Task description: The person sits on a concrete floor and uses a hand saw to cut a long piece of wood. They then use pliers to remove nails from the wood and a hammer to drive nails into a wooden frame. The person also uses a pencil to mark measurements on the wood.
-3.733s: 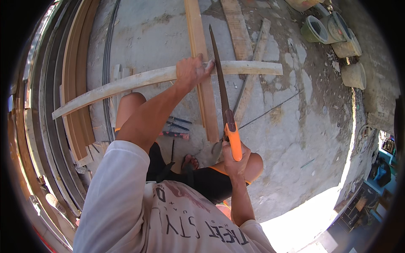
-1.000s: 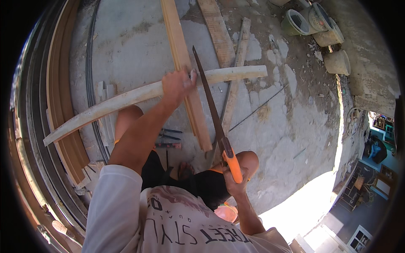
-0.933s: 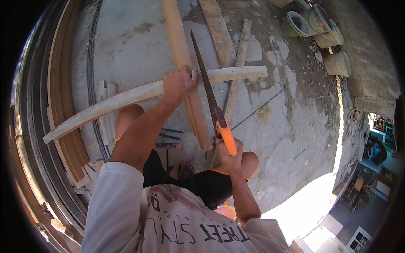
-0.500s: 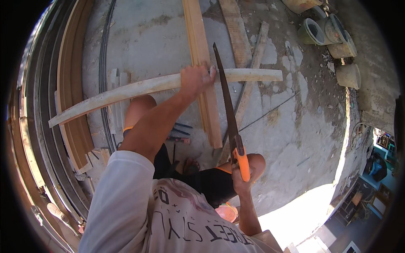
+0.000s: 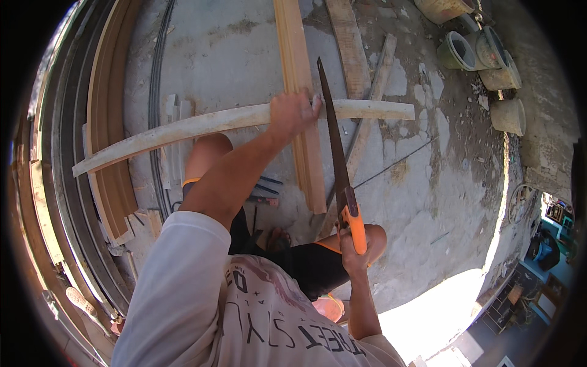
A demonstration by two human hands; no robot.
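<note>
A long whitish plank lies crosswise in front of me, resting over a stack of brown timber. My left hand is closed over the plank where it crosses that timber. A handsaw with a dark blade and an orange handle is gripped in my right hand, near my right knee. Its blade points away from me and crosses the plank just right of my left hand. Whether the teeth have cut into the wood cannot be made out.
Several buckets stand at the far right by the wall. Loose boards and a thin rod lie on the concrete floor. Long timbers and dark bars run along the left. A red-and-black tool sits between my legs.
The saw and my right hand have moved slightly forward, away from me. My left hand keeps its place on the plank. The whole view has shifted a little.
</note>
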